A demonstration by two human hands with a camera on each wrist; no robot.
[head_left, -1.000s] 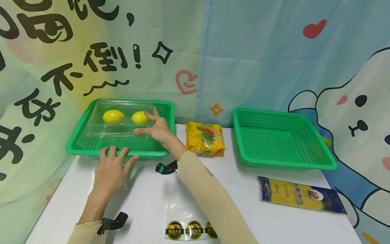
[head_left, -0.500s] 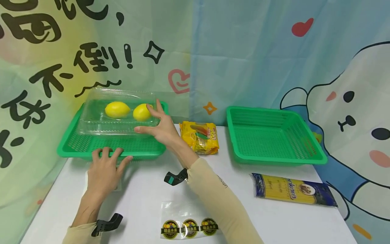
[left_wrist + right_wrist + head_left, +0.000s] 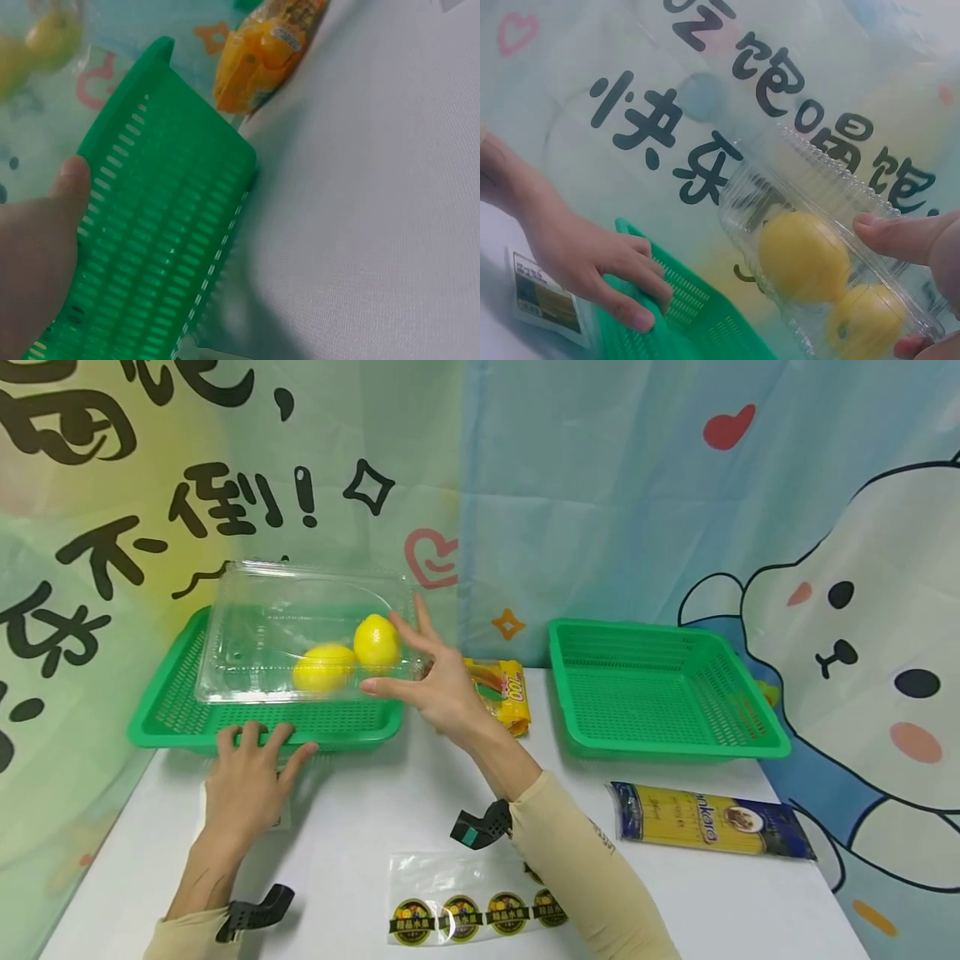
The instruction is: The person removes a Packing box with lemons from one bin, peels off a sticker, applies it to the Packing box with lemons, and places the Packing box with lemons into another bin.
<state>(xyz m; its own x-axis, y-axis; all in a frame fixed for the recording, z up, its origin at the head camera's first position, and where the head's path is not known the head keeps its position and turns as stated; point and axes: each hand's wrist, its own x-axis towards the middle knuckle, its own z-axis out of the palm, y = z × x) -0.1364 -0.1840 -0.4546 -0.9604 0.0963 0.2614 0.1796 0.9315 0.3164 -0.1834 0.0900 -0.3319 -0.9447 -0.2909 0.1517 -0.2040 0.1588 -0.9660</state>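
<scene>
White desk (image 3: pixel 360 810) runs up to a printed cartoon curtain (image 3: pixel 600 485) along its far edge, and everything you handle sits between the two. Your right hand (image 3: pixel 438 681) pinches the right end of a clear plastic box (image 3: pixel 300 627), thumb under and fingers spread up its end wall, and holds it tilted above the left green basket (image 3: pixel 172 718), clear of the basket floor. Inside the box two lemons (image 3: pixel 348 653) lie touching at the low right end, close to your fingers; the right wrist view shows them pressed together against the clear wall beside your fingertip (image 3: pixel 881 229). Your left hand (image 3: pixel 243 777) lies flat with straight fingers on the near rim of that basket, near the desk's left edge; the left wrist view shows a finger (image 3: pixel 71 180) on the slotted wall. A small label card (image 3: pixel 544 292) lies under your left palm on the desk.

At the far right sits a second green basket (image 3: pixel 667 693) with nothing showing in it. Between the two baskets, at the far edge, a yellow snack pack (image 3: pixel 506 693) lies partly behind your right hand. A noodle packet (image 3: pixel 708 818) lies near the desk's right edge, just in front of the right basket. A sticker strip (image 3: pixel 472 914) sits at the near edge, touching your right sleeve. Bare desk shows in the middle, between your forearms.
</scene>
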